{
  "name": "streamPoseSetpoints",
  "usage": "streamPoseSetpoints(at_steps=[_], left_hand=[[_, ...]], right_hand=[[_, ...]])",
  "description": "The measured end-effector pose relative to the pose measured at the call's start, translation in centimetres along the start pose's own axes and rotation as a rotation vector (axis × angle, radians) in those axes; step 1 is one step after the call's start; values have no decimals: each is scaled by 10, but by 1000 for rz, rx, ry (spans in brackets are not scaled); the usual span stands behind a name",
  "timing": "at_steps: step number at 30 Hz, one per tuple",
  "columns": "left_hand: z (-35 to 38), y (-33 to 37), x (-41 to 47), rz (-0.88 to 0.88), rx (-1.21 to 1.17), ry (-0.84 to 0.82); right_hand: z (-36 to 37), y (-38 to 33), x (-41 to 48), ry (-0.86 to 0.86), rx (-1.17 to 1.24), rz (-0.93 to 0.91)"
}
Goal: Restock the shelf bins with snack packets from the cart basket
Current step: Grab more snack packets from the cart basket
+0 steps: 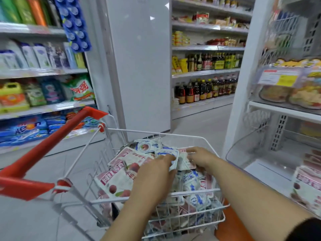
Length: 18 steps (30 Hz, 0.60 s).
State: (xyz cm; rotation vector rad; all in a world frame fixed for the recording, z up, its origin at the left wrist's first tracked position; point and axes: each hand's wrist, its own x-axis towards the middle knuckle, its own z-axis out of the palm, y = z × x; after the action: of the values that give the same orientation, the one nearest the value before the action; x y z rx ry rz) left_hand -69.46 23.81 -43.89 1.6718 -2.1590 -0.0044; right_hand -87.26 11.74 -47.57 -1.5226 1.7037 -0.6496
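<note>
A white wire cart basket (191, 193) in front of me is heaped with white snack packets printed in red and blue (118, 180). Both hands are down in the pile. My left hand (152, 178) has its fingertips closed on the edge of a blue-printed packet (167, 153) at the top of the heap. My right hand (202, 158) grips a bunch of red-printed packets (186, 162) beside it. To the right stands a clear plastic shelf bin (257, 157), with matching packets (307, 185) stacked at its right end.
The cart's red handle (52, 145) runs diagonally at the left. Shelves of detergent (43, 94) line the left side, shelves of bottles (206, 91) the back. A white pillar (142, 66) stands ahead. Upper bins (291, 91) on the right rack hold other snacks.
</note>
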Motion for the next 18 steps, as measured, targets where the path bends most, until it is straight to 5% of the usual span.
streamPoseSetpoints(at_steps=[8,18], left_hand=[[-1,1,-1,4,-39,17],[-6,12,-3,21,-188,113]], right_hand=[[0,8,13,158,287,134],[-66,8,-71,517,359,-317]])
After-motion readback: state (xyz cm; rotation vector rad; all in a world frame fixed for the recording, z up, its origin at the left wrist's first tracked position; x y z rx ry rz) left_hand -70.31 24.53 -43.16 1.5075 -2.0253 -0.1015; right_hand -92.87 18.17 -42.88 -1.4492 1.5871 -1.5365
